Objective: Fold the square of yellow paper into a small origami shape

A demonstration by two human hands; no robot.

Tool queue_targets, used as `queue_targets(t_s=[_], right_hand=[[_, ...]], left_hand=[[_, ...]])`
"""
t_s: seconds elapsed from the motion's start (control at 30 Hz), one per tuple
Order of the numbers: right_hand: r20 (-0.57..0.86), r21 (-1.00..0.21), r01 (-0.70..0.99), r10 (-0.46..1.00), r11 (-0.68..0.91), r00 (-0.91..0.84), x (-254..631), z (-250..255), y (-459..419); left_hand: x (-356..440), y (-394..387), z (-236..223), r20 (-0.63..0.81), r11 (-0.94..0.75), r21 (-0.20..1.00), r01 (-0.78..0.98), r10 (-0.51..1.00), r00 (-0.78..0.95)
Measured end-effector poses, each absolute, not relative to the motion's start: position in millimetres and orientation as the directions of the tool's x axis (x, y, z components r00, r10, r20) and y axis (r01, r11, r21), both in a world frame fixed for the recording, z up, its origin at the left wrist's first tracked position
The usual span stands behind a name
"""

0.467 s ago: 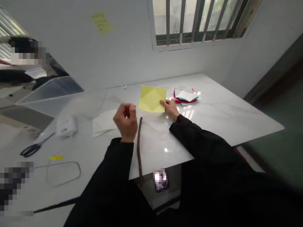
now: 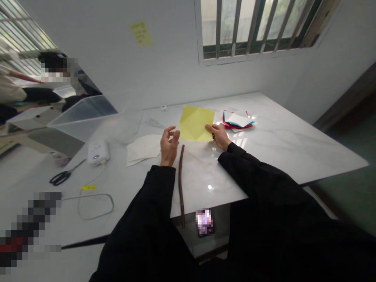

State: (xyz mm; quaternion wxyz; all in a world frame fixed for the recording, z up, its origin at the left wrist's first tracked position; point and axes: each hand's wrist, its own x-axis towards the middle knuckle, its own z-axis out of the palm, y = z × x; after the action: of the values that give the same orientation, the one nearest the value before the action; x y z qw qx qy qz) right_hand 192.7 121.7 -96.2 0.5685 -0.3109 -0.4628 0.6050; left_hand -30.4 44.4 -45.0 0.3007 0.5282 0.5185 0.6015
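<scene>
My right hand [image 2: 221,136] pinches the right edge of a square sheet of yellow paper [image 2: 196,122], thumb on the near face. The sheet is held up over the table, tilted towards me. My left hand [image 2: 169,145] is raised beside the sheet's lower left corner, its fingers loosely curled and apart, with nothing visible in them. Below the sheet a thin brown stick [image 2: 180,180] lies on the table, its near end reaching past the front edge. White paper sheets [image 2: 143,149] lie left of my left hand.
A stack of red, blue and white papers [image 2: 238,120] lies at the right on the marble-patterned table [image 2: 282,149]. Scissors [image 2: 63,177], a white device [image 2: 98,152] with a cable and a clear plastic box [image 2: 85,111] are at the left. Other people sit beyond the box.
My left hand has opened from a closed curl and moved closer to the yellow paper's left edge. My right hand keeps its hold. The whole view has shifted a little.
</scene>
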Motion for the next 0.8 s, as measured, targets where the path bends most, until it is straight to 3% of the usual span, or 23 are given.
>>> queue_targets(t_s=[0.23,0.57,0.8], right_hand=[[0.152,-0.945,-0.321,0.958,0.069,-0.243,194,-92,116],[0.101,-0.913,-0.407,0.978,0.018,-0.183,192,-85,114],[0.058,-0.923,-0.384,0.987,-0.003,-0.148,191,-79,109]], left_hand=[[-27,46,-45,0.155,-0.165,0.983,-0.077,0.980,-0.128],[-24,41,-44,0.118,-0.097,0.933,-0.348,0.992,0.040],[-26,41,-45,0.103,-0.075,0.941,-0.329,0.992,0.069]])
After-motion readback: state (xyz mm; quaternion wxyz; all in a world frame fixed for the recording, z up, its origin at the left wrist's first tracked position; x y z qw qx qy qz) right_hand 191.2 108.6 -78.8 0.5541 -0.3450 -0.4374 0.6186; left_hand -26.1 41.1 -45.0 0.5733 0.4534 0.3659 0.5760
